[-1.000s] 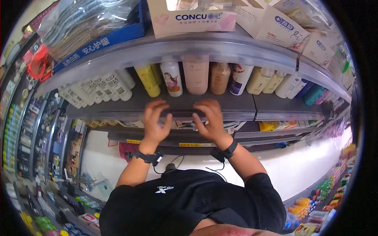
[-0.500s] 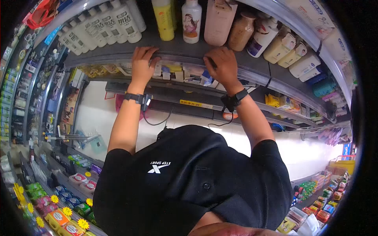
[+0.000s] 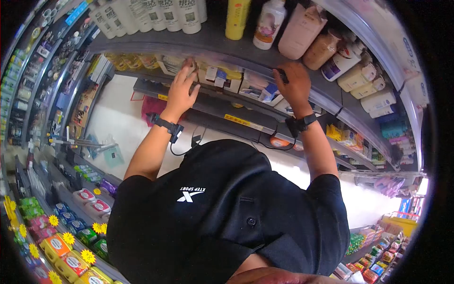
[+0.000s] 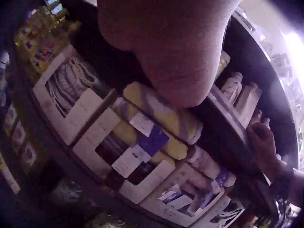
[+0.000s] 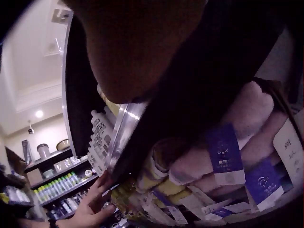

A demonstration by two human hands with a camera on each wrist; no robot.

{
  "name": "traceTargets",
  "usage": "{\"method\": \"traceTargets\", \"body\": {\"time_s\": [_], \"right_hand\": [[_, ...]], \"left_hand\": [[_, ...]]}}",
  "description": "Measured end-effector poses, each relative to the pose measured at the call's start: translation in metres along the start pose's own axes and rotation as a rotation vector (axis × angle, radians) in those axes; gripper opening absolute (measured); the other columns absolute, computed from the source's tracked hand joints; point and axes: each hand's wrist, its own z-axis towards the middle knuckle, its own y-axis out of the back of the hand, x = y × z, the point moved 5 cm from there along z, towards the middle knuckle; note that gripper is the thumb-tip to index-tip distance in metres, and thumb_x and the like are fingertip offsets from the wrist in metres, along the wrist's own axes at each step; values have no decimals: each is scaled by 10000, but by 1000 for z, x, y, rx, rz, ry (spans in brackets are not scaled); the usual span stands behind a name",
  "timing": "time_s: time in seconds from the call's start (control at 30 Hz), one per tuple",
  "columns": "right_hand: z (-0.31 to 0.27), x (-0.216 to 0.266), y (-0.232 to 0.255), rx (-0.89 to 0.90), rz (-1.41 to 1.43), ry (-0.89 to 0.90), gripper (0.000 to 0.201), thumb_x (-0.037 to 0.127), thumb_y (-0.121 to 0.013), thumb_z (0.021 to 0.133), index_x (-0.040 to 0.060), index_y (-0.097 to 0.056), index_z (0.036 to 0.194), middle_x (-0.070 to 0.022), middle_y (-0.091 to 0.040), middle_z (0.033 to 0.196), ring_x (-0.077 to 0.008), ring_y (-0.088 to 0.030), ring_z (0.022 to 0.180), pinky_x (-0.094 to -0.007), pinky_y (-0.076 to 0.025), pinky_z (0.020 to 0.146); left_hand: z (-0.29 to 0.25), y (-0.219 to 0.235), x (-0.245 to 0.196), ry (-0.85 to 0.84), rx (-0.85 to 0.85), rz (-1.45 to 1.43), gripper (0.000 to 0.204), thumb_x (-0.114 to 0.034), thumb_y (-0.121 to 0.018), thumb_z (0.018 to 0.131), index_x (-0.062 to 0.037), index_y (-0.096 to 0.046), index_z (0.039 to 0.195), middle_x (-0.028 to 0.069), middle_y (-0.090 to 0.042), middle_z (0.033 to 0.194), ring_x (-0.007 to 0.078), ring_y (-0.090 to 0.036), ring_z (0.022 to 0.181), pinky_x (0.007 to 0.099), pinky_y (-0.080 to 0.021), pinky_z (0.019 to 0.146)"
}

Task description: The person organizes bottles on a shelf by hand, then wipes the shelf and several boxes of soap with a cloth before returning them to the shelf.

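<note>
Lowered the left hand (image 3: 183, 90) since the earlier head frame, from the front lip of the dark grey upper shelf (image 3: 215, 41) to before the tier below; kept the right hand (image 3: 294, 87) at that lip. By the head view, holding nothing in the left, fingers loosely extended near white open-fronted cardboard boxes (image 3: 231, 84) of cloth goods. Cannot tell whether curling the right round the lip or merely resting it there. Could topple the tall pale pink plastic bottle (image 3: 301, 32), standing just far of the right hand, by pushing fingers forward.

From the left wrist, see those boxes side by side on the lower tier, with a yellow-and-grey cloth roll (image 4: 164, 111) lying at the far side of one. Might dislodge that roll with a careless brush, or snag and tear the small purple card tag (image 4: 153, 139).

From the right wrist, through a dark, tilted picture, make out soft pink cloth rolls (image 5: 192, 164) behind blue card tags (image 5: 224, 152). Could bend those by reaching across, or knock knuckles on the upper shelf by lifting the left too soon.
</note>
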Motion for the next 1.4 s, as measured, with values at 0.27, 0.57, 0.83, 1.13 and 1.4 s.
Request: {"method": "traceTargets", "body": {"time_s": [0.27, 0.57, 0.83, 1.13, 1.4], "right_hand": [[9, 16, -6, -155, 15, -1, 167, 156, -806, 822, 94, -721, 952, -85, -707, 957, -324, -637, 925, -441, -498, 833], [9, 36, -33, -221, 74, -120, 129, 53, -789, 787, 75, -709, 887, -91, -700, 944, -327, -631, 939, -441, -480, 853], [-9, 49, -42, -215, -1, -250, 185, 37, -750, 854, 68, -689, 1027, -112, -704, 1084, -356, -633, 1052, -511, -460, 1001], [-23, 58, -55, -211, -61, -278, 226, 70, -730, 892, 73, -682, 1113, -116, -679, 1294, -354, -571, 1311, -596, -333, 1193], [-29, 56, -51, -201, -55, -322, 265, 58, -729, 887, 69, -684, 1148, -135, -647, 1381, -375, -511, 1399, -554, -343, 1200]], "left_hand": [[-66, -4, 96, 180, 156, -118, 577, -224, -742, 900, 33, -565, 1386, 283, -487, 1483, 455, -457, 1385, 485, -380, 1165], [-35, -30, 208, 244, 288, 32, 676, -322, -730, 889, 55, -534, 1416, 292, -514, 1476, 472, -469, 1374, 497, -393, 1165], [-31, -131, 230, 410, 266, 4, 764, -440, -697, 915, 59, -493, 1456, 301, -474, 1514, 476, -418, 1425, 492, -364, 1197], [-61, -142, 192, 463, 480, -176, 810, -416, -664, 954, 20, -361, 1565, 282, -253, 1660, 421, -219, 1554, 460, -292, 1245], [-40, -171, 158, 246, 667, -43, 750, -214, -568, 1008, 66, -202, 1599, 275, -121, 1693, 408, -214, 1554, 442, -302, 1252]]}}
